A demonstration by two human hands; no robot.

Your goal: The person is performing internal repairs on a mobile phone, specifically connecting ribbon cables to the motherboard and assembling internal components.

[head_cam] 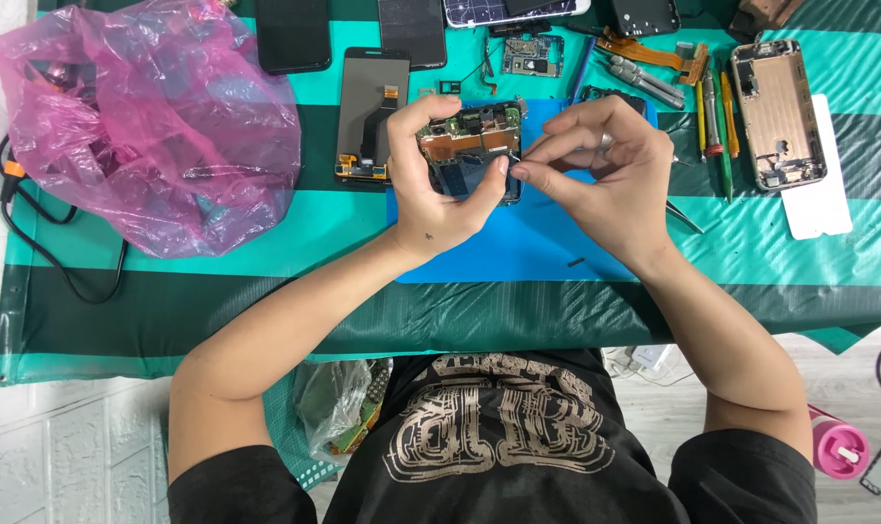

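Head view: looks down on a work surface covered by a green and teal striped plastic sheet [217,291], with the person's forearms reaching in from below.
Left hand: the left hand [438,194] wraps around the left edge of an opened smartphone with exposed circuit board and copper-coloured shielding [469,146], fingers curled over its top corner and thumb lying across its lower face; the grip is closed firmly on the phone.
Right hand: the right hand [605,165] has thumb and forefinger pinched narrowly together at the phone's right edge, fingertips touching the device; whether something tiny sits between them cannot be told.
Phone's place: held just above a bright blue rectangular work mat [518,252], tilted slightly toward the person.
Left of the mat: a detached black phone screen panel with ribbon connector [367,112] lies flat, and farther left a crumpled translucent pink plastic bag [149,126] rests beside a black cable [52,252].
Right of the mat: a gold-coloured metal phone back housing with bare internals [778,112] lies next to a white rectangular card [819,184]; slim screwdrivers with coloured handles [717,116] lie between housing and mat.
Top edge: dark phone screens [295,34] and a small green circuit board [532,53] lie well apart from the hands.
Floor, lower right: a pink round container with a white cap [838,448].
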